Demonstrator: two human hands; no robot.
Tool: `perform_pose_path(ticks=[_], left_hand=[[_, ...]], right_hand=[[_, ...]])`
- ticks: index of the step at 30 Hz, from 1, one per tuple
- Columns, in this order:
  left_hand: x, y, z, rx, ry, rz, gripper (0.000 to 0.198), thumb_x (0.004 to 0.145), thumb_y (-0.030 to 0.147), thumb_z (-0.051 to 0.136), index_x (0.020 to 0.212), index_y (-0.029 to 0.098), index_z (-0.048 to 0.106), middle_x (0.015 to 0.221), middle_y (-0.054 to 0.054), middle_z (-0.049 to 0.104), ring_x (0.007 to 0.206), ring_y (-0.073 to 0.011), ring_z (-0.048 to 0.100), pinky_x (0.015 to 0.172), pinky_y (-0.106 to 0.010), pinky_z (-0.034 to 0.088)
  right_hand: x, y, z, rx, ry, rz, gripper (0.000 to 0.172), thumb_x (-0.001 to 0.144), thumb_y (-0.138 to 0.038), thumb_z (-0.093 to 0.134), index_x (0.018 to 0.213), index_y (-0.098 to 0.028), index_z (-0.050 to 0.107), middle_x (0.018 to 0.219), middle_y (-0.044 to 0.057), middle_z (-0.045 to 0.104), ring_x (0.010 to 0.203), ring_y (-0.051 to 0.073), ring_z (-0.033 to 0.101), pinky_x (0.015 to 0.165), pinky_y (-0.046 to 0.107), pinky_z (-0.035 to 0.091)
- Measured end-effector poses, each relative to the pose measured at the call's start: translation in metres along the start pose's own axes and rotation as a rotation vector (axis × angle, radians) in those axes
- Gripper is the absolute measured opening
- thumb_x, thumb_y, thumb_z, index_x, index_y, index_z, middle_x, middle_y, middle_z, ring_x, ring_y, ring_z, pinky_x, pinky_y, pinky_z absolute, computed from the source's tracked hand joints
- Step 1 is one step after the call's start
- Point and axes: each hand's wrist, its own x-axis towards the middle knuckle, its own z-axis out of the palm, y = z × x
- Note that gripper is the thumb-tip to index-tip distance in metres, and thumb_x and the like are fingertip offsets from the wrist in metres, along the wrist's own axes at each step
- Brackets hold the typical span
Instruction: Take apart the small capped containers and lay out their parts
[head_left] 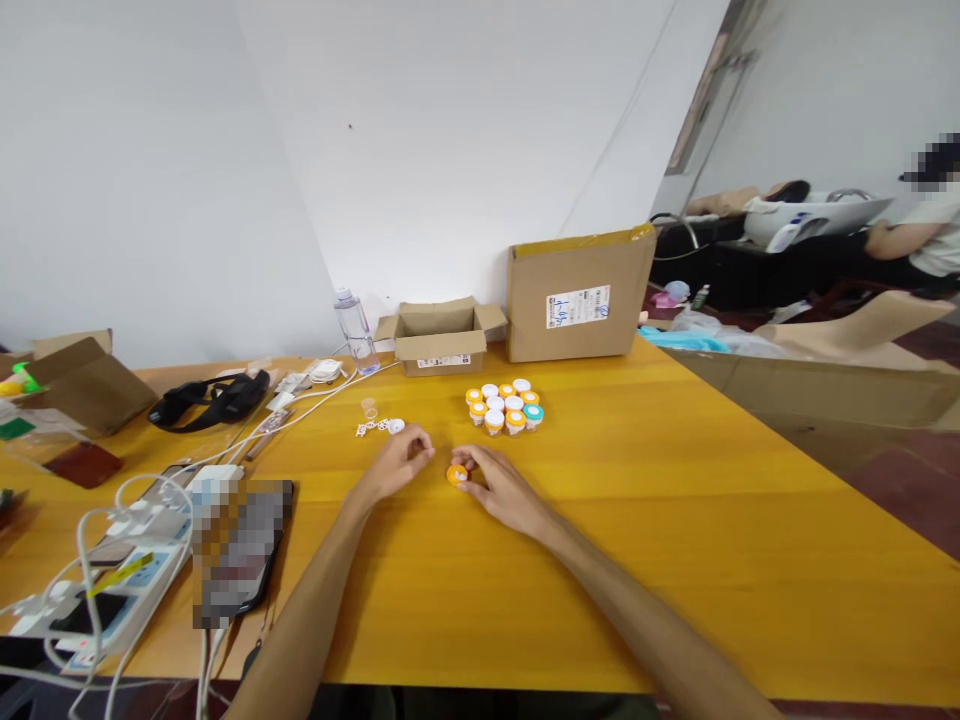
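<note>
My right hand [504, 488] has its thumb and fingers closed around a small round tub with an orange lid [456, 476], low over the wooden table. To its left, my left hand [396, 465] is loosely curled, with a gap between thumb and fingertips and nothing visible in it. Just beyond the left hand lie a round white piece [396, 426] and small white openwork pieces [370, 428]. Behind my right hand stands a tight group of small lidded tubs [495, 405]. Their lids are white and orange, and one is teal [533, 412].
An open cardboard box [441, 350], a clear bottle [357, 335] and a large flat carton [581, 300] stand along the wall. Power strips [150, 570], cables, a phone [247, 550] and a black strap [210, 400] crowd the left side. Another person [926, 220] sits at far right.
</note>
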Motion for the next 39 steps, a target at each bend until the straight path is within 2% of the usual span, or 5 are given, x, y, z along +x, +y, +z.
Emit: perform_pose_path(ticks=[7, 13, 25, 34, 39], left_hand=[[-0.002, -0.026, -0.032, 0.284, 0.491, -0.157, 0.01, 0.082, 0.019, 0.056, 0.072, 0.023, 0.057, 0.092, -0.004, 0.059, 0.099, -0.0241, 0.054, 0.093, -0.041, 0.042], [-0.006, -0.034, -0.03, 0.428, 0.469, -0.354, 0.009, 0.08, 0.021, 0.059, 0.072, 0.023, 0.062, 0.102, -0.009, 0.06, 0.103, -0.0305, 0.051, 0.086, -0.046, 0.042], [-0.004, -0.028, -0.023, 0.457, 0.547, -0.294, 0.009, 0.082, 0.02, 0.056, 0.075, 0.023, 0.061, 0.097, -0.009, 0.059, 0.099, -0.0301, 0.051, 0.085, -0.045, 0.041], [-0.003, 0.018, 0.014, 0.11, 0.0, 0.112, 0.012, 0.088, 0.022, 0.052, 0.078, 0.021, 0.059, 0.08, -0.001, 0.061, 0.081, -0.0178, 0.055, 0.079, -0.031, 0.044], [-0.007, 0.022, 0.024, 0.157, -0.112, 0.187, 0.013, 0.085, 0.014, 0.051, 0.081, 0.021, 0.062, 0.084, -0.003, 0.063, 0.083, -0.0184, 0.055, 0.08, -0.03, 0.042]], right_hand=[[0.0, 0.002, 0.001, -0.01, 0.008, -0.009, 0.038, 0.078, -0.009, 0.059, 0.112, -0.025, 0.059, 0.103, 0.003, 0.068, 0.095, 0.02, 0.063, 0.093, 0.04, 0.047], [0.0, 0.002, 0.001, -0.02, -0.004, -0.002, 0.037, 0.078, -0.009, 0.058, 0.112, -0.024, 0.059, 0.105, 0.004, 0.068, 0.097, 0.021, 0.063, 0.094, 0.041, 0.046], [-0.001, 0.006, 0.002, -0.014, 0.013, -0.012, 0.037, 0.08, -0.011, 0.059, 0.114, -0.025, 0.059, 0.105, 0.004, 0.068, 0.096, 0.02, 0.063, 0.094, 0.04, 0.047], [-0.001, 0.004, 0.001, 0.012, 0.004, 0.013, 0.035, 0.08, -0.012, 0.06, 0.113, -0.025, 0.058, 0.106, 0.005, 0.068, 0.097, 0.021, 0.063, 0.092, 0.04, 0.048], [-0.001, 0.001, 0.0, 0.039, 0.004, 0.023, 0.03, 0.081, -0.014, 0.06, 0.11, -0.024, 0.057, 0.106, 0.005, 0.066, 0.098, 0.021, 0.062, 0.091, 0.039, 0.048]])
